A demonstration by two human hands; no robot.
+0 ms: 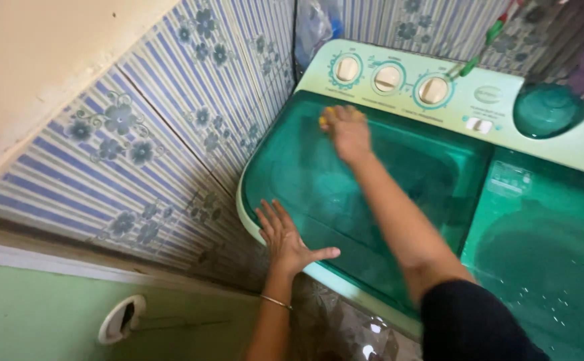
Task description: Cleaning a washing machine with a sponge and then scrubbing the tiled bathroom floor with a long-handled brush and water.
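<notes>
While the right hand curls down over a small yellow cloth or sponge, pressing it onto the far edge of the translucent green plastic washer lid, the left hand lies flat with fingers spread, holding nothing, on the lid's near corner. A thin bracelet circles that wrist. Beyond the cloth, three round cream dials sit on the pale green control panel, with a small oval label further right. A pale rectangular sticker marks the second green lid. Blue-striped floral wall tiles stand alongside.
</notes>
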